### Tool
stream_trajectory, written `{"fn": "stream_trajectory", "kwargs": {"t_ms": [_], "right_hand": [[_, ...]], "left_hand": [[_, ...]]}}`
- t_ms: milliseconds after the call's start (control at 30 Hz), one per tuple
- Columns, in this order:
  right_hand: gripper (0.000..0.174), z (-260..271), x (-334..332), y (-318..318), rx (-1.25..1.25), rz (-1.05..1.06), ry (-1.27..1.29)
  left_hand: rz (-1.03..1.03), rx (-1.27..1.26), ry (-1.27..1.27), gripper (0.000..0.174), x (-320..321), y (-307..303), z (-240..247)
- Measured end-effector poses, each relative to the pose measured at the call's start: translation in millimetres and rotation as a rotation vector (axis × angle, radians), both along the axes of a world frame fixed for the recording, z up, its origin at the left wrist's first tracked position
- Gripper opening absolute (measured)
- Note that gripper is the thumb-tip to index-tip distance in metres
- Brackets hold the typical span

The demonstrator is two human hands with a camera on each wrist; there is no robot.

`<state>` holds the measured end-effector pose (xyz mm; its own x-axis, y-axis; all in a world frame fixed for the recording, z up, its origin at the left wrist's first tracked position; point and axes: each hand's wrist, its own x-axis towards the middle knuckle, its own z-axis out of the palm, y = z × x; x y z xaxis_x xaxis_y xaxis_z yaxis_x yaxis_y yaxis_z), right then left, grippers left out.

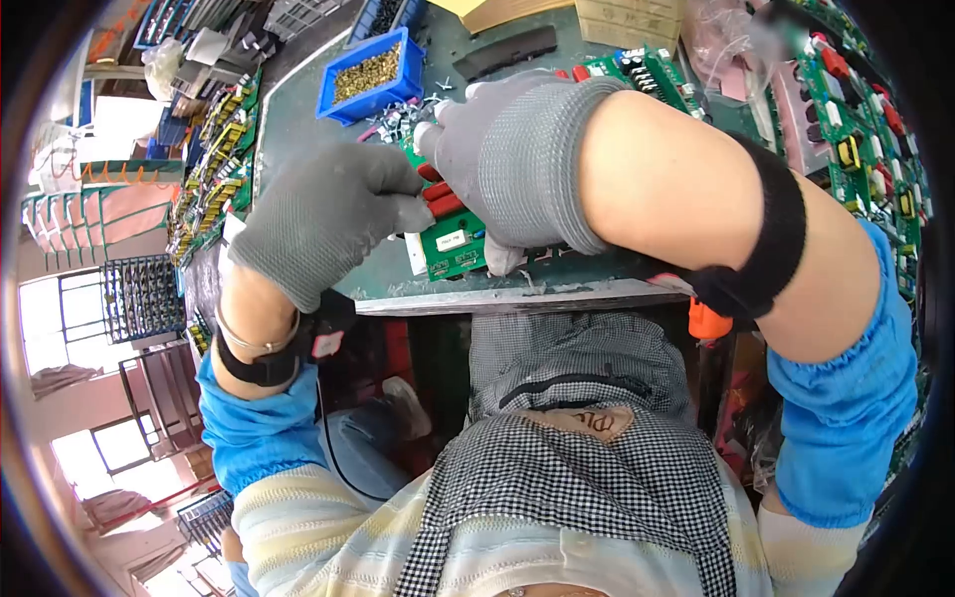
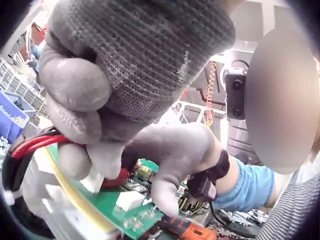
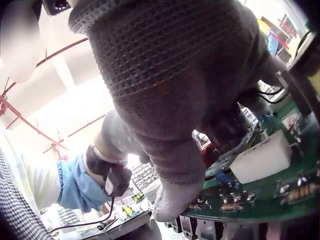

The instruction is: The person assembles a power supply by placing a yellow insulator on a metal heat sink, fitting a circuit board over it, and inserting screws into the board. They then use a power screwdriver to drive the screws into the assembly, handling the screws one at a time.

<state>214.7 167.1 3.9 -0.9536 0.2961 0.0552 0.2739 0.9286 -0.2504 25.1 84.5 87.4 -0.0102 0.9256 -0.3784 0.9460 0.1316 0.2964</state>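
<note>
While the dark green counter [image 1: 383,275] spreads beneath the work, rows of other circuit boards [image 1: 867,149] line its right side. Blue sleeves [image 1: 841,408] cover part of both arms, and grey gloves cover the hands. The right hand [image 1: 527,164] reaches across one circuit board [image 1: 460,262], its grip around that board, with the thumb at the near edge and the other fingers over the far part. The left hand [image 1: 333,214] is at the board's left side, fingers curled inward and tips close together; whether its grip pinches a part, I cannot tell. The board itself lies between the two hands, near the front edge of the counter. Behind them, at the far side, are a piece of cardboard [image 1: 629,22], a blue bin [image 1: 378,104] and a long black strip [image 1: 505,53]. Red components [image 1: 445,204] sit on the board between the hands, and a white block [image 1: 453,240] is nearer the person. Smallest are the brass-coloured pieces [image 1: 366,78] heaped inside the bin.
</note>
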Motion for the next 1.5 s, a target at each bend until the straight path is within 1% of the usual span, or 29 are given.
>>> {"fn": "stream_trajectory", "kwargs": {"t_ms": [100,133,200,233,333,400,467,500,533,600,633,733,767,900,1000,1100,1200,1300,1400,1433,1500], "right_hand": [[0.087,1,-6,-1,-0.052,-0.046,-0.087],[0.088,3,-9,-2,-0.066,-0.063,-0.121],[0.090,10,-14,-6,-0.092,-0.101,-0.184],[0.091,13,-17,-6,-0.112,-0.115,-0.215],[0.093,28,-24,-5,-0.162,-0.131,-0.312],[0.095,42,-25,-7,-0.174,-0.129,-0.371],[0.097,57,-25,-9,-0.131,-0.099,-0.388],[0.100,58,-25,-9,-0.137,-0.115,-0.382],[0.105,56,-24,-9,-0.127,-0.097,-0.364],[0.109,62,-21,-11,-0.110,-0.093,-0.335],[0.111,62,-19,-10,-0.113,-0.075,-0.313],[0.112,59,-19,-8,-0.106,-0.051,-0.291],[0.112,58,-18,-7,-0.103,-0.039,-0.277],[0.111,56,-16,-7,-0.076,0.002,-0.215],[0.110,53,-13,-7,-0.055,0.005,-0.206],[0.111,52,-13,-5,-0.036,0.001,-0.245],[0.111,57,-14,-10,-0.044,-0.036,-0.282],[0.111,53,-14,-12,0.013,-0.036,-0.258],[0.110,53,-13,-13,0.014,-0.030,-0.239],[0.108,56,-14,-15,-0.008,-0.038,-0.253],[0.106,50,-11,-15,0.031,-0.022,-0.224]], "left_hand": [[0.006,-0.139,-0.011,0.024,-2,14,1],[0.014,-0.022,-0.072,0.023,-4,5,-3],[0.008,0.238,-0.195,0.021,-10,-26,-27],[0.126,0.321,-0.428,0.019,-13,-40,-47],[0.256,0.430,-0.556,0.019,-2,-53,-59],[0.157,0.404,-0.563,0.022,-13,-46,-63],[0.084,0.396,-0.572,0.022,-18,-44,-59],[0.097,0.351,-0.644,0.023,-21,-44,-60],[0.045,0.403,-0.638,0.025,-26,-46,-63],[-0.063,0.501,-0.629,0.029,-34,-47,-69],[0.033,0.512,-0.690,0.035,-38,-52,-66],[0.186,0.587,-0.714,0.039,-72,-64,-80],[0.179,0.459,-0.664,0.040,-83,-67,-91],[-0.028,0.493,-0.589,0.039,-84,-63,-102],[-0.136,0.445,-0.504,0.037,-85,-57,-90],[-0.171,0.481,-0.524,0.032,-78,-55,-80],[-0.240,0.577,-0.155,0.021,-71,-53,-82],[-0.213,0.717,0.109,0.014,-53,-52,-104],[-0.075,0.704,0.302,0.012,-31,-58,-116],[-0.081,0.755,0.347,0.020,-28,-63,-121],[-0.075,0.824,0.338,0.015,-21,-70,-128]]}}
